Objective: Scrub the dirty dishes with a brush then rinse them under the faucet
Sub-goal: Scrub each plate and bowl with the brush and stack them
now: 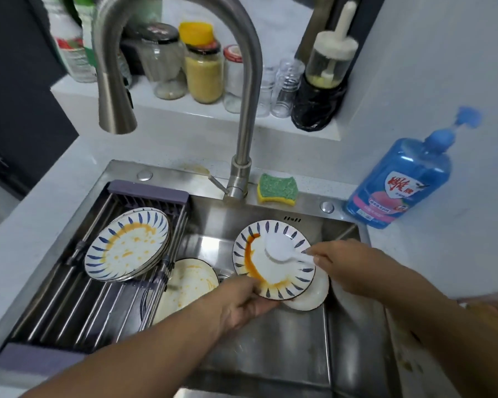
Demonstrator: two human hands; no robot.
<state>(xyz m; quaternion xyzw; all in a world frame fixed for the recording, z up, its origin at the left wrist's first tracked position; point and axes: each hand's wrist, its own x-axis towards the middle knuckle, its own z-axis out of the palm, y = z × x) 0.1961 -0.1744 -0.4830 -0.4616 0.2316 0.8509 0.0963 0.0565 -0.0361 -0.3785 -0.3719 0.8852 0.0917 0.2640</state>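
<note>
Plate held tilted over sink, face to camera, near rim pinched by curled left hand | brush on plate, head up-left, handle running right into clamped right hand | rack close left, other plates beneath, bare basin floor nearer.

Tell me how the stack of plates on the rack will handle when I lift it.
Probably heavy: the stack of plates shows several rims. Likely slippery, since orange sauce smears the glossy top plate. It rests on smooth metal rack bars, so a push might slide it.
</note>
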